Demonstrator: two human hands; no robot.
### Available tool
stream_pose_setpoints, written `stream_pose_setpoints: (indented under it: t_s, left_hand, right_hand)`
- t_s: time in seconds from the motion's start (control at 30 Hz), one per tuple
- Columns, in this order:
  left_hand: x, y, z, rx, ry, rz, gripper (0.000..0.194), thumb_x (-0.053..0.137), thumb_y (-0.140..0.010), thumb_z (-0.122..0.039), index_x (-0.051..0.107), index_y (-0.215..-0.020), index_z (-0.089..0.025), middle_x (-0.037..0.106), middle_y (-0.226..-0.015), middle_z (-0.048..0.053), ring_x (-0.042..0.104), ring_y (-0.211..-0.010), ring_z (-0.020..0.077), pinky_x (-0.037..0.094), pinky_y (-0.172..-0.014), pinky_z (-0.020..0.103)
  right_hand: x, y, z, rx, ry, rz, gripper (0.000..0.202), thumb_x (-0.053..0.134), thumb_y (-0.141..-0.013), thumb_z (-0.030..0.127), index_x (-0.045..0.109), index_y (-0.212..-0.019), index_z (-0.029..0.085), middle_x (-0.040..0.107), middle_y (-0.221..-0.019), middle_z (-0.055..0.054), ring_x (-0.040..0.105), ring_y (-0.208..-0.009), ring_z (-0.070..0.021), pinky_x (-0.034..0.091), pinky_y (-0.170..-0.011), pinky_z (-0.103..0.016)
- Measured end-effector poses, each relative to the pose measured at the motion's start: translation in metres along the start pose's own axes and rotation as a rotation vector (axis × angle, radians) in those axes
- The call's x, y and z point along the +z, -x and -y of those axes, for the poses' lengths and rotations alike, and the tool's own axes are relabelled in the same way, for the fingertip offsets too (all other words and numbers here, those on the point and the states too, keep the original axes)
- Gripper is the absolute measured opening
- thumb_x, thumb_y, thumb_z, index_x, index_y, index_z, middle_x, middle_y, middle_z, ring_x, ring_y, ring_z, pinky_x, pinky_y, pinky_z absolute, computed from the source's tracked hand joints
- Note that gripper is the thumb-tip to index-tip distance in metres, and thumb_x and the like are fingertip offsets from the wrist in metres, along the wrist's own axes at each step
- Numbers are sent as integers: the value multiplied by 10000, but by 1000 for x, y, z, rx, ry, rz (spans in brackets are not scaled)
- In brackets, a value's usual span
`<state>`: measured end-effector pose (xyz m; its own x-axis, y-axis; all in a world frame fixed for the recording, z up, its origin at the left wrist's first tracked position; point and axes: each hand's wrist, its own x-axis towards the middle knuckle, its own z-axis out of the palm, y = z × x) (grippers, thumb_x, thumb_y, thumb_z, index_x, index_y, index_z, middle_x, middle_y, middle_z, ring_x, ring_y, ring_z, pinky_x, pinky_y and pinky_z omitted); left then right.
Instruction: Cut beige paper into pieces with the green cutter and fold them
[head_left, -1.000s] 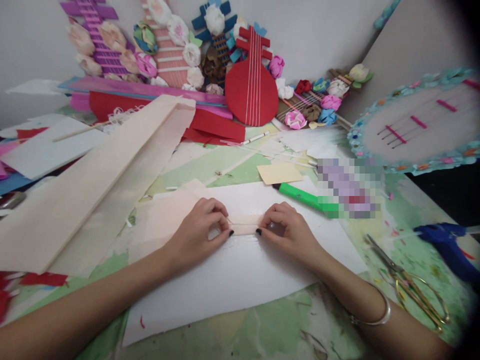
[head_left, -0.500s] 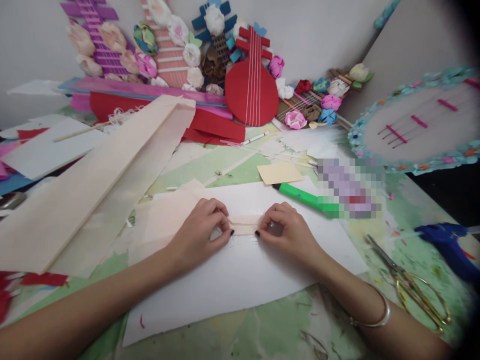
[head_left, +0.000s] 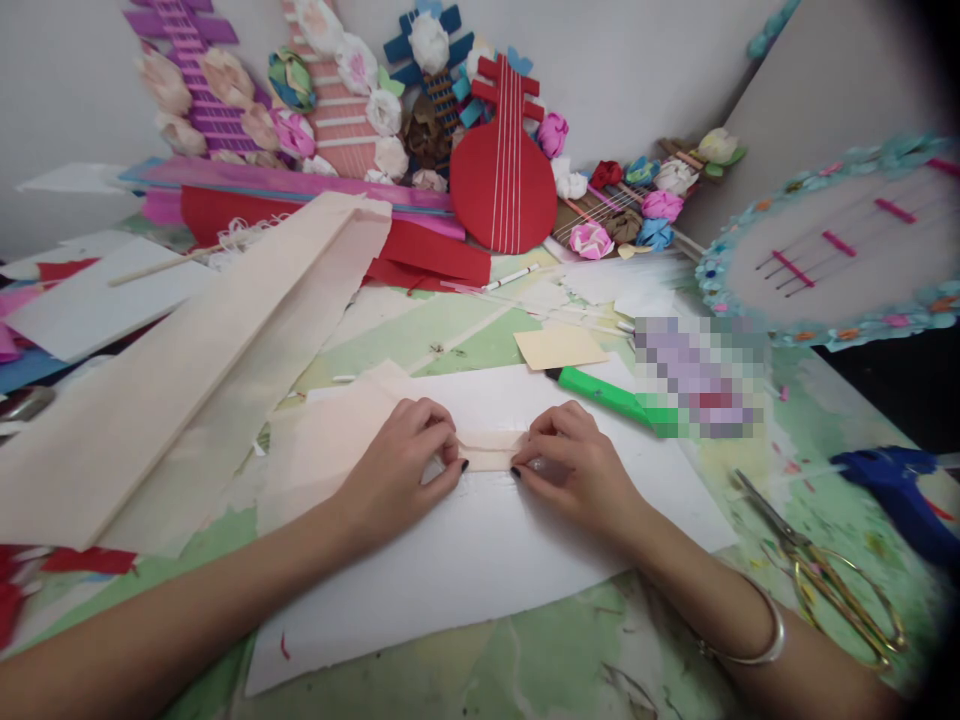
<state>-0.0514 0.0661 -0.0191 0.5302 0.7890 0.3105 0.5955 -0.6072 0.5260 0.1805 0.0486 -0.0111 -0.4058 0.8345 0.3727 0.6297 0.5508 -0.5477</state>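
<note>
A small cream paper strip (head_left: 489,450) with a fold along it lies over the white board (head_left: 450,560). My left hand (head_left: 409,460) pinches its left end between thumb and fingers. At the other end, my right hand (head_left: 574,460) is closed on the strip, thumb and index finger at its lower corner. A sheet of thin cream paper (head_left: 315,430) rests on the board to the left, partly under my left hand. Just beyond my right hand is a green cutter (head_left: 600,392), with a small yellow paper piece (head_left: 559,348) beside it.
Gold-handled scissors (head_left: 806,555) and a blue glue gun (head_left: 892,485) lie at the right. Long cream paper (head_left: 225,330) covers the left side. A red paper lute (head_left: 504,185) and flowered instruments stand along the back wall.
The fingers of my right hand have shifted slightly at the strip's right end. My left hand and the strip look almost the same.
</note>
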Motion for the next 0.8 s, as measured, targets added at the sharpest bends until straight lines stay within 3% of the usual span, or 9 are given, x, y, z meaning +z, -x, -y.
stream_pose_setpoints:
  t_s: [0.27,0.47,0.6,0.8]
  left_hand:
    - [2,0,2,13,-15,-17,155,509,-889,-150,509,-734,-168,534,-958,59,464,-922,203,427,-815,380]
    - [3,2,-1,68,-117,-71,100,508,-897,-133,491,-807,-173,520,-973,71,464,-932,211,444,-819,378]
    - [4,4,-4,226,-229,-135,92,475,-933,-105,550,-903,-150,567,-938,81,461,-912,207,429,-830,376]
    - [-1,9,-6,436,-307,-76,175,438,-967,-115,609,-940,-142,675,-948,73,531,-956,220,393,-798,372]
  right_hand:
    - [-2,2,5,-193,142,26,106,572,-853,121,639,-781,159,629,-863,-79,474,-863,-215,368,-734,-388]
    - [-4,0,11,-307,221,126,231,456,-920,100,627,-771,143,650,-813,-111,471,-824,-220,404,-690,-377]
    - [-4,1,12,-323,304,179,274,435,-932,97,621,-736,144,620,-787,-112,470,-790,-215,404,-671,-365]
    - [-4,5,13,-350,449,244,253,417,-941,87,617,-796,146,585,-797,-91,439,-780,-207,367,-676,-361]
